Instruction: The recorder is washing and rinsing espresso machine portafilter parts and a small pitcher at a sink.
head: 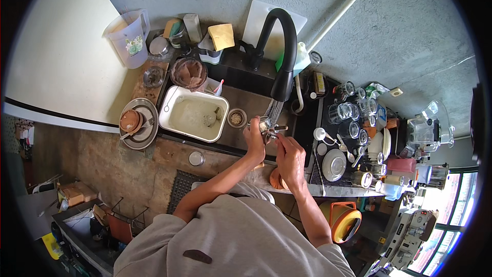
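Water runs from the black faucet in a spray onto the things between my hands, over the dark sink. My left hand is closed around a small clear vessel, seemingly a glass. My right hand pinches shiny metal utensils beside it; their exact kind is too small to tell. A short brown-tipped handle sticks out to the right under the spray. Left of my hands, a white enamel basin holds cloudy water and a metal strainer-like piece. The sink drain lies between basin and hands.
Several upturned glasses, spoons and saucers crowd the drying mat at right. A metal plate with clay bowls stands left. Along the back are a plastic pitcher and a yellow sponge. A glass jar sits on the front ledge.
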Tool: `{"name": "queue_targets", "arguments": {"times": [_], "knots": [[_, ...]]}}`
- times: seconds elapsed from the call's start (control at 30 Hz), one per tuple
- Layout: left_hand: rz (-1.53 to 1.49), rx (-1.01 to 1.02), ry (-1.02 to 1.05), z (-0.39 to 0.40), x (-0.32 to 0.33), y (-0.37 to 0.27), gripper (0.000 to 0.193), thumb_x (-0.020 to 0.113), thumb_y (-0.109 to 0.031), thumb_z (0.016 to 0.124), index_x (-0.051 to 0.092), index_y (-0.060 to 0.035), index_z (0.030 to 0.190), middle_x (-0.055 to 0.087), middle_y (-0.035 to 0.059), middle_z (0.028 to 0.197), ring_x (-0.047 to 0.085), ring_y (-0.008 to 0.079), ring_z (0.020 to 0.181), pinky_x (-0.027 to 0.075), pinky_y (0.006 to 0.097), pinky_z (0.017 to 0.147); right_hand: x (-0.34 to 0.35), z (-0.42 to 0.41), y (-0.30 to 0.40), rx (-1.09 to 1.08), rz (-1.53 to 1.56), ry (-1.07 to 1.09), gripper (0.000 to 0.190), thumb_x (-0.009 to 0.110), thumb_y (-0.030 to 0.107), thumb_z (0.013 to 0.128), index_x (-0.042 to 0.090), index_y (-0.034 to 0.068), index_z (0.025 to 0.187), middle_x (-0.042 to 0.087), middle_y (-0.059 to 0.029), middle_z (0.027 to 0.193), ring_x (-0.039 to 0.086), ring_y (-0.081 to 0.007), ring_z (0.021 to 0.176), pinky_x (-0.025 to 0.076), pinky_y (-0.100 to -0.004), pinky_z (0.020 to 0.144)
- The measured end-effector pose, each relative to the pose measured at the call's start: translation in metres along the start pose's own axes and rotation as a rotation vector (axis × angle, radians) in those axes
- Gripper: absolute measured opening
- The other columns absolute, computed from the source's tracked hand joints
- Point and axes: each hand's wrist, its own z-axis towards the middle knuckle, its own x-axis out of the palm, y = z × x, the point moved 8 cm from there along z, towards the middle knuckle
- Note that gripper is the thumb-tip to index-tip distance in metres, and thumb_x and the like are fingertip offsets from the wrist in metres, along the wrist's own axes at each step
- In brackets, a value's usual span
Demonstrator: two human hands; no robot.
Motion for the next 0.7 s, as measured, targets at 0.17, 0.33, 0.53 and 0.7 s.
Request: {"name": "queue_targets", "arguments": {"times": [0.17,0.33,0.53,0.7], "knots": [[0.047,0.157,-0.092,0.017,-0.022,0.008,0.026,0.061,-0.032,0.094,0.060,-0.0076,0.087,0.065,0.0030,0.074,0.059,0.0112,0.058,0.042,0.0279,0.045,-0.001,-0.002,0.011,-0.035,-0.050,-0.018,0.023,0.062,-0.003,0.089,0.070,-0.003,0.112,0.068,-0.0191,0.092,0.069,-0.0384,0.082,0.056,-0.0444,0.071],[0.165,0.360,-0.079,0.005,-0.007,-0.017,0.028,0.062,-0.035,0.094,0.060,-0.0087,0.087,0.062,0.0005,0.072,0.059,0.0088,0.064,0.040,0.0266,0.046,0.004,-0.005,0.005,-0.142,-0.157,-0.031,0.031,0.064,-0.005,0.083,0.071,0.000,0.113,0.067,-0.0145,0.095,0.067,-0.0343,0.084,0.055,-0.0434,0.073],[0.274,-0.311,0.214,0.003,0.006,-0.002,0.039,0.058,-0.052,0.094,0.061,-0.0145,0.083,0.060,-0.0021,0.065,0.055,0.0068,0.049,0.033,0.0223,0.036,-0.001,-0.012,0.006,-0.639,-0.288,-0.030,0.048,0.068,-0.005,0.071,0.071,0.004,0.119,0.066,-0.0065,0.099,0.061,-0.0230,0.077,0.050,-0.0370,0.071],[0.145,-0.285,0.100,0.002,0.011,-0.004,0.038,0.058,-0.051,0.094,0.061,-0.0141,0.085,0.057,-0.0028,0.062,0.052,0.0066,0.046,0.032,0.0221,0.036,-0.015,-0.017,-0.022,-0.043,0.250,-0.292,0.020,0.072,-0.003,0.084,0.072,-0.001,0.104,0.066,-0.0045,0.082,0.052,-0.0058,0.062,0.040,-0.0241,0.054]]}}
